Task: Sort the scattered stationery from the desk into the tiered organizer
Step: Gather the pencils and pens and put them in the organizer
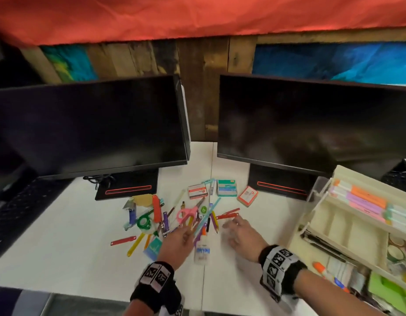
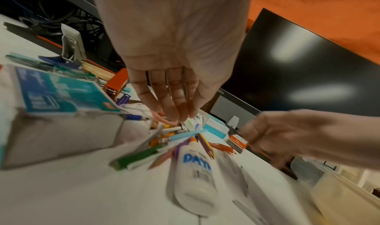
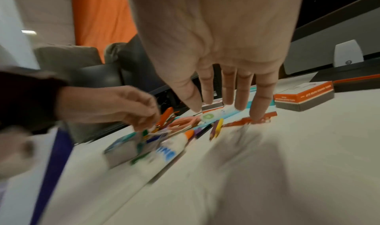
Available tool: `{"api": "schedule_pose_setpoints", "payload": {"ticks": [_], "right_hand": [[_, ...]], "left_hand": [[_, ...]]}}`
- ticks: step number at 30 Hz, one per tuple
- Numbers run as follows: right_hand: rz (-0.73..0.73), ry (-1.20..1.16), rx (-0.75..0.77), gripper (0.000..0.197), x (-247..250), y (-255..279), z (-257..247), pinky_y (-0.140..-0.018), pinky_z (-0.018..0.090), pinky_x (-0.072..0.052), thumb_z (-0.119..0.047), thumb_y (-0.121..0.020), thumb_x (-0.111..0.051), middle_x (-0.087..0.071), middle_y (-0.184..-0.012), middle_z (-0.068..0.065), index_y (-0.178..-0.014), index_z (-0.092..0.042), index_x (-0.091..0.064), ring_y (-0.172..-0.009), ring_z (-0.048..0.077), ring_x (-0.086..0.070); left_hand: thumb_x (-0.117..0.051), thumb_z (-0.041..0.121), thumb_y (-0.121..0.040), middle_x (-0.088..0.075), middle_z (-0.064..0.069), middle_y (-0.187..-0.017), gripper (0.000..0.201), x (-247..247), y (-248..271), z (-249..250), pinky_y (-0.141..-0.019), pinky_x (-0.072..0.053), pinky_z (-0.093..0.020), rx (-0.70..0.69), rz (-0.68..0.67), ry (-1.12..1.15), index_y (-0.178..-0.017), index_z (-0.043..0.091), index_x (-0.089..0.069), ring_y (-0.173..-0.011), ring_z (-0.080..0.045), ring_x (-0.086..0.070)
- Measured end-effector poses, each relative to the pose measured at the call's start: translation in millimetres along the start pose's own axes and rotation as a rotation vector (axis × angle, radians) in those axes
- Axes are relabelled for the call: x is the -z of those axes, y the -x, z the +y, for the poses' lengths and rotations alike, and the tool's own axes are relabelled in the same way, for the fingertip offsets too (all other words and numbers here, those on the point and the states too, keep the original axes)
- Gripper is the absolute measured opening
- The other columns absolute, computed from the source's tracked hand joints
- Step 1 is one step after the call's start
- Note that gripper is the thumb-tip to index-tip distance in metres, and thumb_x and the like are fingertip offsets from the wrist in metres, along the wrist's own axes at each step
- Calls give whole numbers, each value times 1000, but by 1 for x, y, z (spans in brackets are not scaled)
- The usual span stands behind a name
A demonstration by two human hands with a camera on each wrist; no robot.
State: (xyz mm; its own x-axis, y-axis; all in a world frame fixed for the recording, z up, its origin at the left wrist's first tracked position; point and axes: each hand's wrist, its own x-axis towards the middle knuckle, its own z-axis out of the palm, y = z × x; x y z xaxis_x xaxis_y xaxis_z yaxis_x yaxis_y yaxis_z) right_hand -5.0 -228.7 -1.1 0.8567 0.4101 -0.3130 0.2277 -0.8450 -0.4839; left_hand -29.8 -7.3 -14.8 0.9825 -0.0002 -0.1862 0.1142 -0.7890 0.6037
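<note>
A pile of stationery lies mid-desk: pink scissors (image 1: 186, 215), coloured pencils (image 1: 214, 222), a white glue bottle (image 1: 201, 252) and red tags (image 1: 228, 214). My left hand (image 1: 186, 231) reaches into the pile with straight fingers (image 2: 176, 108), their tips just over the pink scissors (image 3: 183, 122), holding nothing. My right hand (image 1: 231, 225) is spread flat over the desk. One of its fingertips (image 3: 257, 114) touches a red tag (image 3: 246, 121). The cream tiered organizer (image 1: 323, 215) stands at the right, with sticky notes and tape rolls in it. Both wrist views are blurred.
Two dark monitors (image 1: 90, 126) (image 1: 311, 124) stand behind the pile. Small boxes (image 1: 197, 190) (image 1: 227, 188) and an orange box (image 1: 247, 196) lie near their bases. A teal box (image 1: 153, 247) sits by my left wrist. A keyboard (image 1: 19, 206) lies far left.
</note>
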Motion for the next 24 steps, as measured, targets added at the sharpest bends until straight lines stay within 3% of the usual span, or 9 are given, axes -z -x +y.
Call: {"api": "schedule_pose_setpoints", "payload": {"ticks": [2,4,7,9,14,18,20,22,24], "right_hand": [[93,6,-64,50,15,-38,-3,-104,37,-39,-13,-88,-51,-35,-138,6,-137,-19,-40,-126,25,-39],[137,72,-129,63,31,-73,-6,-108,38,-37,-6,-86,-54,-22,-151,9,-143,-19,-31,-135,28,-31],[107,206,-226,82,48,-114,-9,-111,43,-33,6,-84,-48,3,-159,2,-150,-23,-9,-145,27,-9],[55,257,-263,85,53,-133,-8,-113,47,-29,7,-84,-45,8,-159,0,-150,-25,-3,-146,26,-3],[15,441,-286,69,41,-146,1,-101,49,-38,-10,-86,-49,-30,-141,7,-146,-22,-16,-130,30,-32],[58,479,-332,54,35,-145,3,-99,48,-35,-22,-86,-55,-36,-128,8,-135,-21,-31,-119,28,-42],[128,432,-337,50,34,-139,5,-97,45,-37,-29,-87,-55,-39,-125,9,-132,-20,-34,-114,28,-47],[258,334,-314,54,34,-130,7,-92,42,-42,-30,-86,-59,-40,-123,11,-133,-18,-35,-107,30,-51],[350,93,-292,61,36,-119,6,-90,40,-48,-25,-84,-65,-38,-123,15,-136,-15,-35,-104,33,-53]], "left_hand": [[-53,23,-92,-55,11,-66,13,6,-3,-7,-55,-36,-10,-9,3,5,-79,27,-53,-60,-3,-51],[-51,25,-93,-61,8,-73,13,11,-6,-13,-62,-42,-18,-30,-2,-3,-81,22,-57,-66,-8,-56],[-48,24,-94,-62,6,-79,17,21,-9,-19,-68,-45,-20,-64,-36,1,-87,15,-60,-72,-8,-58],[-47,26,-94,-65,7,-87,17,25,-12,-25,-73,-49,-22,-107,-38,-21,-90,19,-62,-78,-7,-59],[-48,27,-94,-55,14,-81,15,40,-15,-39,-71,-48,-19,-60,41,-47,-89,20,-60,-75,-4,-54],[-51,33,-92,-56,9,-89,14,56,-15,-56,-74,-48,-20,-26,190,-144,-92,21,-58,-84,-8,-52],[-53,48,-86,-50,8,-103,31,59,-11,-62,-82,-47,-23,-7,89,-245,-104,23,-52,-95,-9,-49],[-59,62,-74,-42,2,-123,68,57,-6,-63,-92,-47,-31,41,-90,-357,-125,22,-40,-111,-16,-45],[-67,61,-66,-31,-5,-139,95,52,-2,-61,-97,-45,-36,83,-222,-481,-140,20,-23,-123,-24,-40]]}}
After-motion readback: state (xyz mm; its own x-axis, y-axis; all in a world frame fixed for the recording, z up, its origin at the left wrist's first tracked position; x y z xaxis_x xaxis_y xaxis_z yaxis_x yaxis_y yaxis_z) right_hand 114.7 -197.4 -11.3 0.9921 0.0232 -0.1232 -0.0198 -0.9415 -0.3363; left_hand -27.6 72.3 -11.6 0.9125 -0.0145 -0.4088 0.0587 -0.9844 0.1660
